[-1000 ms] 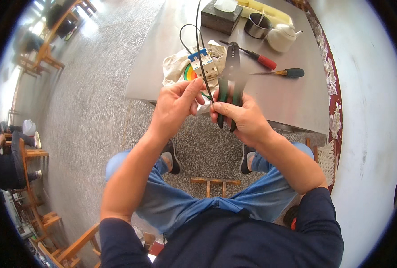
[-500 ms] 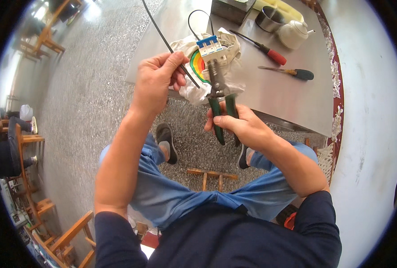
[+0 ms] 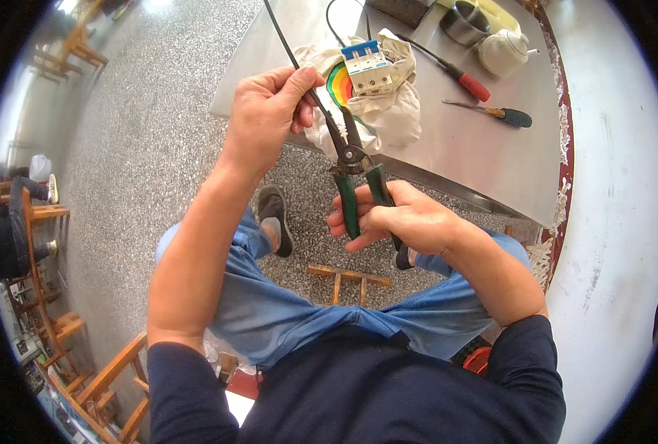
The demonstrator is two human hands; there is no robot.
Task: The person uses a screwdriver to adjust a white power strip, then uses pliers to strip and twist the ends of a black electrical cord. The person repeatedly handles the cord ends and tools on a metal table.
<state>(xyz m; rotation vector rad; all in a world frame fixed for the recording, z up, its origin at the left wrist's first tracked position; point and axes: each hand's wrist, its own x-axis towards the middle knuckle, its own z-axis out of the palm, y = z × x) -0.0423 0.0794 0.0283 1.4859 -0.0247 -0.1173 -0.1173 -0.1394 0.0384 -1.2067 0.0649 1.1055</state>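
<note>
Left hand (image 3: 268, 111) grip: pinched on the black cable (image 3: 281, 33) between thumb and fingers. Cable axis: slanting from upper left to lower right; its lower end projects beyond the left hand, the nearer one. Right hand (image 3: 410, 220) grip: loosely around the green-handled wire stripper (image 3: 350, 157), handles spread, jaws directed up-left toward that end. Whether jaws touch cable: cannot be told. Circuit breaker (image 3: 368, 69): on a cloth bag (image 3: 398, 118), atop the desk (image 3: 477, 166).

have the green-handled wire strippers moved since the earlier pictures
Yes: judged against the red-handled screwdriver on the table, the green-handled wire strippers have moved left and toward the person.
</note>
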